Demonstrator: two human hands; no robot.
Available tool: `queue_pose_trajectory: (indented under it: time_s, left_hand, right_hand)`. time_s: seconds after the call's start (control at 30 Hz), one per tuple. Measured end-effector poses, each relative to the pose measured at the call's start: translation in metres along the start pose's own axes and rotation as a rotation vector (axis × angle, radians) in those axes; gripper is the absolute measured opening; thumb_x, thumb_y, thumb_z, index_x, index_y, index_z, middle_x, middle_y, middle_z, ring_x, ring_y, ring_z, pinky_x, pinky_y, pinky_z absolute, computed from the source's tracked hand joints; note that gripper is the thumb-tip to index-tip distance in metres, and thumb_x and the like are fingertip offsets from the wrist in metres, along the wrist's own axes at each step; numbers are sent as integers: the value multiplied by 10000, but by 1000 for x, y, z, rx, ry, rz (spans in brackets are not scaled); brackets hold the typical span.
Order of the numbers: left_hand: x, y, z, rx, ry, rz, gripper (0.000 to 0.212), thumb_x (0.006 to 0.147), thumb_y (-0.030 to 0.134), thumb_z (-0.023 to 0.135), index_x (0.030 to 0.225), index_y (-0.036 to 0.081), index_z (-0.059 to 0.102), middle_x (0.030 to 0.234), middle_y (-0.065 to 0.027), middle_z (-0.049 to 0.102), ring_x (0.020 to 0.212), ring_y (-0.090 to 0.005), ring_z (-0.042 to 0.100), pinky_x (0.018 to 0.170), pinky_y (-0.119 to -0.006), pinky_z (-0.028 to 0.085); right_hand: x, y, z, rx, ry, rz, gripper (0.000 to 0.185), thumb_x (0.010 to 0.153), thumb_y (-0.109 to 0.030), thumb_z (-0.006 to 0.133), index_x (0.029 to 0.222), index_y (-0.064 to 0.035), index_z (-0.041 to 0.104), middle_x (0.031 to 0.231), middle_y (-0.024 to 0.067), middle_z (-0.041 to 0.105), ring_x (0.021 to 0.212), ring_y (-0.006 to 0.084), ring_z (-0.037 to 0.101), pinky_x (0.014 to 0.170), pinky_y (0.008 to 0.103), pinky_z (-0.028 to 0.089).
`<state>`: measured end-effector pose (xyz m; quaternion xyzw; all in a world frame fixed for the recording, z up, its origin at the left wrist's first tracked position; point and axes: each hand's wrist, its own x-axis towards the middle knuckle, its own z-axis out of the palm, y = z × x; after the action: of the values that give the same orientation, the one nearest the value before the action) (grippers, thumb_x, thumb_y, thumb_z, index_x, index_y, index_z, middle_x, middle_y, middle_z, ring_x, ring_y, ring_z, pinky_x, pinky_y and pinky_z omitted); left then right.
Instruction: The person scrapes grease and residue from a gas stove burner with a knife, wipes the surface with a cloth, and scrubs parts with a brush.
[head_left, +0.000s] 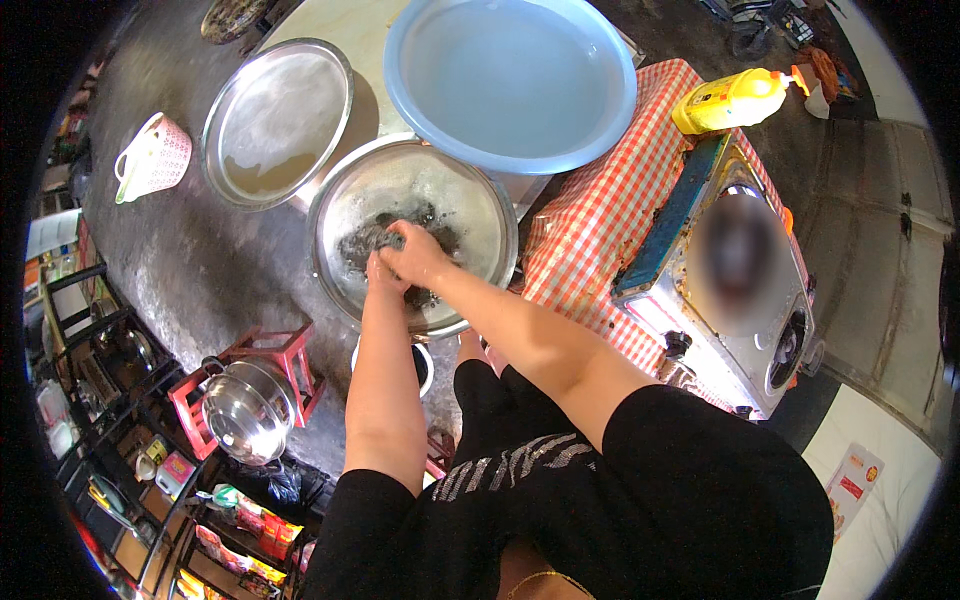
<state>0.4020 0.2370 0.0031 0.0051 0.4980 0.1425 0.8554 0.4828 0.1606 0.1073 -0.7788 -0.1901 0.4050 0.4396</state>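
Both my hands meet over a wide round metal basin (480, 187), which holds a little cloudy water. Dark, wet pieces (442, 236) lie scattered across its bottom; what they are I cannot make out. My right hand (416, 255) has its fingers closed on a dark grey clump (387, 239). Pressed up against it from below is my left hand (385, 274). The left fingers are mostly hidden behind the right hand, so their grip on the clump does not show.
A large blue plastic basin of water (510, 161) overlaps the far side. Left stand a metal basin (285, 82), a pink-and-white plastic cup (166, 154) and a steel pot (251, 412) on a red stool (191, 420). Right are a gas stove (694, 360) and a yellow bottle (727, 101) on checkered cloth (577, 232).
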Motion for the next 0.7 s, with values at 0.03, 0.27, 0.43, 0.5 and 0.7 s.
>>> queue_pose_trajectory:
  time_s: [0.03,0.27,0.43,0.5,0.7]
  left_hand:
    - [8,3,-8,-85,2,25,451,962,443,374,1277,151,510,1244,-70,565,1174,-284,498,1009,-467,368]
    - [-35,-10,54,1374,55,553,280,919,120,498,1158,17,601,998,-121,676,924,-267,638,842,-335,493]
    - [-71,1,52,1698,86,785,305,875,40,523,1167,-5,598,1051,-163,671,976,-228,644,863,-321,484]
    - [-75,7,48,1645,5,795,319,852,47,564,1166,10,606,1099,-157,659,1011,-232,637,878,-328,483]
    - [-105,23,72,2005,87,840,305,852,150,588,1139,55,636,1115,-147,640,1070,-314,567,949,-400,427]
  right_hand:
    - [-19,-22,-1,-128,-22,-63,442,785,-303,686,1147,-76,577,1221,219,528,1084,382,545,913,431,448]
    - [-6,-11,-37,-299,174,-37,294,776,-298,683,999,-113,630,1081,148,531,1047,351,526,851,445,467]
    - [-20,-6,-41,-409,250,-173,285,780,-199,682,1028,-86,598,1081,157,526,1031,365,511,853,451,454]
    - [-29,-1,-46,-342,294,-215,281,792,-185,675,1044,-95,588,1133,144,511,1070,356,493,880,438,452]
    - [-76,-40,-121,-229,412,-443,326,780,-199,687,1066,-91,574,1158,139,527,1103,354,486,939,445,422]
